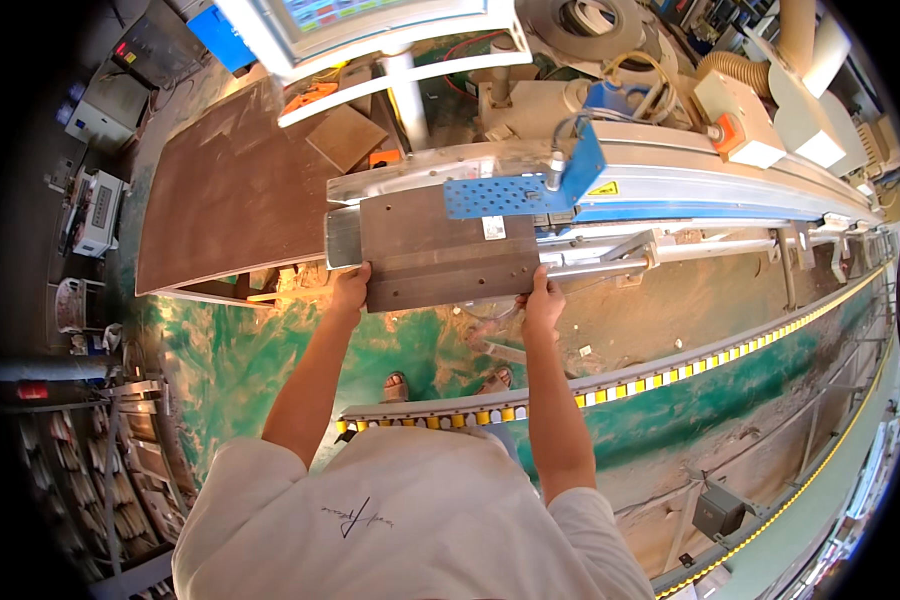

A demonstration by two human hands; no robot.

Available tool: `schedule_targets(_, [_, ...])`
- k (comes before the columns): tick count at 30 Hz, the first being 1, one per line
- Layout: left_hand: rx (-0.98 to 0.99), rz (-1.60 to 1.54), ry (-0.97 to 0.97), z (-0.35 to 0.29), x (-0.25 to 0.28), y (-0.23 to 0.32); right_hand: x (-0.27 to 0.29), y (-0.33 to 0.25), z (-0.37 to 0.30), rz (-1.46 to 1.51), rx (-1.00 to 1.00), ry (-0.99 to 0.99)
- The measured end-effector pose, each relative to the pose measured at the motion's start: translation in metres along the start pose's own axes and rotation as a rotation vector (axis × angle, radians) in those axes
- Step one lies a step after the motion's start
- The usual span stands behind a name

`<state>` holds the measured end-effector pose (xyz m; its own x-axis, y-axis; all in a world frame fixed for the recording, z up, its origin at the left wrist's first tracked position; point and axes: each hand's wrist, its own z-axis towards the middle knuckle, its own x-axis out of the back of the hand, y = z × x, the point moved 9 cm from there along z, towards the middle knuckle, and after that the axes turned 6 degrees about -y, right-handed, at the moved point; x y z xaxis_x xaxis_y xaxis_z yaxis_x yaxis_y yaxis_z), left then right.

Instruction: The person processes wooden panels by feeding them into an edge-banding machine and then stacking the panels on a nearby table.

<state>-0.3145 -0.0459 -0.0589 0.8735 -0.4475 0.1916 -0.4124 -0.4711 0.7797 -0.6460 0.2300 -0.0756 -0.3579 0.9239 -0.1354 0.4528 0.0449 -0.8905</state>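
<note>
**Both hands gripping a brown panel at the infeed of a long machine**

A long grey and blue machine [690, 180] is stretching away to the right across the upper half of the view, with a pale dust hose and boxy housings sitting on top of it. To its left, a large stack of brown boards [230, 200] is lying flat, well apart from the hands, with a smaller brown offcut resting near its far corner. Below the machine, a roller rail with yellow wheels [670, 375] is curving across the green, dust-strewn floor [230, 350], running between the person's feet and the machine.

A brown panel [445, 250] with small drilled holes is lying flat at the left end of the machine, its far edge tucked under a perforated blue guard plate [510, 190] and its near edge sticking out toward the person. A small white label is showing on its top face near the blue plate.

The left hand [348, 290] is clasping the panel's near left corner, fingers wrapped under the edge and thumb on top. The right hand [542, 300] is grasping the near right corner in the same way, fingers curled around the edge. Both bare forearms are reaching up from the lower edge, above a white shirt.

At the top edge, a white-framed control screen [360, 25] is hanging on a pole above the panel. Two sandalled feet are showing on the floor just below the panel, between the arms.
</note>
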Motion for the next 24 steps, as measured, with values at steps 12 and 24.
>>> schedule_targets(12, [-0.019, -0.111, -0.089, -0.011, -0.149, 0.018, 0.114, -0.050, 0.086, -0.111, -0.024, 0.119])
schedule_targets(24, [-0.837, 1.284, -0.237, 0.044, -0.326, 0.038, 0.312, 0.015, -0.244, 0.193, 0.072, 0.466])
